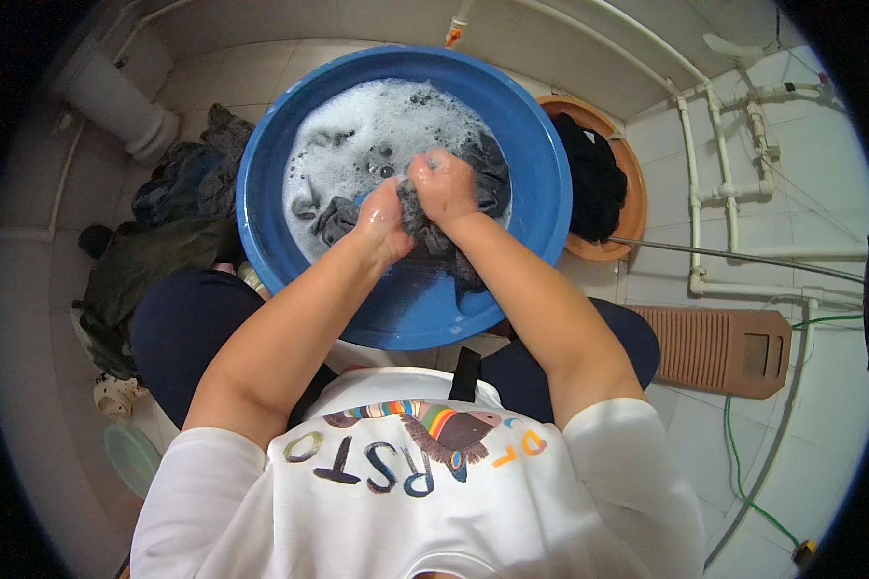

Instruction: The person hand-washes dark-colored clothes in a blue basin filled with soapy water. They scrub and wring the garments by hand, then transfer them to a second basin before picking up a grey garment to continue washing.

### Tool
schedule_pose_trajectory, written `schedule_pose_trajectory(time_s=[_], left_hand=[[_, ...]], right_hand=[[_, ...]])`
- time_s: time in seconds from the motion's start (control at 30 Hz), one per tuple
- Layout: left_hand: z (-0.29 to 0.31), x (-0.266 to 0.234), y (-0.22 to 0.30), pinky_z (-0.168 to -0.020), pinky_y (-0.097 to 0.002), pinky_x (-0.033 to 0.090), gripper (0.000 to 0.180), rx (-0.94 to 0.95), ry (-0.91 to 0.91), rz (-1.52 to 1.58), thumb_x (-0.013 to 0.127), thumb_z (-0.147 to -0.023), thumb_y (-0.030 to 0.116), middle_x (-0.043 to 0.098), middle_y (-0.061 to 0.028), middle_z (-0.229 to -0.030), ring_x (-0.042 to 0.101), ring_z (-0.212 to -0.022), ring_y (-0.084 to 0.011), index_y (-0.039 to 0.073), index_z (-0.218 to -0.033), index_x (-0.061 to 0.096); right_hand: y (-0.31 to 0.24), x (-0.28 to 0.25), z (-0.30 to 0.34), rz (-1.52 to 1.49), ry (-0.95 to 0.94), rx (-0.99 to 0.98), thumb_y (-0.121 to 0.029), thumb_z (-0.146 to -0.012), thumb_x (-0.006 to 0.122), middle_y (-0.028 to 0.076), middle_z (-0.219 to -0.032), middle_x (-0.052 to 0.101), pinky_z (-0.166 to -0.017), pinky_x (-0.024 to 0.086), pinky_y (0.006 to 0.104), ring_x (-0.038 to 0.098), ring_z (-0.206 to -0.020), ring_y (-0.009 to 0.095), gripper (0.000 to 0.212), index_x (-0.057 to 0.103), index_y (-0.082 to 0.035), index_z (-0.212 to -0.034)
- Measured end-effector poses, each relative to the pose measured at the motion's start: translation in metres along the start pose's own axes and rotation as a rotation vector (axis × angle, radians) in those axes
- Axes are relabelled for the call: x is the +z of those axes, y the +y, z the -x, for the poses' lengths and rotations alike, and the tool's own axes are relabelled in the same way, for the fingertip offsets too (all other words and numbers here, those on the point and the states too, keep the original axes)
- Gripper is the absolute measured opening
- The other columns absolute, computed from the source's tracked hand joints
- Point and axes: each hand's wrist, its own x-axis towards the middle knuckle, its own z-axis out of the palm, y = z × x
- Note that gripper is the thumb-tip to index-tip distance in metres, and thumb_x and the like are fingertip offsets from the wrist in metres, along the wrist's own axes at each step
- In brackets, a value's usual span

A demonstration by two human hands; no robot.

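A large round blue basin (257,227) sits in front of me, between my knees. White suds (367,116) cover much of the water in it. Over the basin's middle, a wet dark grey garment (417,220) is bunched between my two fists. My left hand (383,220) grips it on the near left side. Slightly farther away and to the right, my right hand (444,185) is closed tightly round the cloth. More dark grey cloth (486,172) lies in the foamy water to the right of my hands. The fingertips of both hands are mostly hidden.
An orange-brown basin (635,193) holding black clothing (584,174) stands behind on the right. A brown ribbed washboard (705,347) lies right of my knee. Dark clothes (154,261) are heaped at left, near a clog (116,396) and a pale green bowl (131,458). White pipes (693,203) line the wall.
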Motion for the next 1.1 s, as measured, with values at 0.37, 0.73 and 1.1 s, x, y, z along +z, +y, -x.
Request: schedule_pose_trajectory(time_s=[0.37, 0.73, 1.1], left_hand=[[-0.013, -0.016, 0.006, -0.077, -0.0380, 0.046, 0.031, 0.151, 0.072, -0.162, 0.050, -0.086, 0.033, 0.056, -0.0095, -0.095, 0.055, -0.089, -0.0216, 0.006, -0.100, 0.051], [-0.014, -0.013, 0.042, -0.075, -0.0414, 0.048, 0.023, 0.215, 0.109, 0.023, 0.049, -0.087, 0.025, 0.058, -0.0105, -0.095, 0.059, -0.085, -0.0258, 0.006, -0.099, 0.053], [0.008, 0.010, 0.000, -0.067, -0.0342, 0.046, 0.027, 0.134, 0.130, -0.115, 0.050, -0.085, 0.032, 0.059, -0.0073, -0.087, 0.056, -0.077, -0.0208, 0.007, -0.094, 0.056]], right_hand=[[0.010, 0.002, -0.003, -0.103, -0.074, 0.206, -0.044, -0.077, 0.057, 0.020, -0.078, 0.061, -0.066, 0.046, 0.0424, 0.058, -0.074, 0.038, 0.038, 0.058, -0.006, -0.081], [0.023, -0.014, -0.030, -0.660, -0.219, 0.155, -0.017, -0.072, 0.066, 0.009, -0.103, 0.057, -0.080, 0.041, 0.0269, 0.054, -0.086, 0.015, 0.020, 0.057, -0.001, -0.079], [0.016, -0.006, -0.011, -0.217, -0.215, 0.148, -0.031, -0.078, 0.051, 0.020, -0.078, 0.061, -0.063, 0.048, 0.0401, 0.060, -0.076, 0.035, 0.029, 0.062, -0.005, -0.071]])
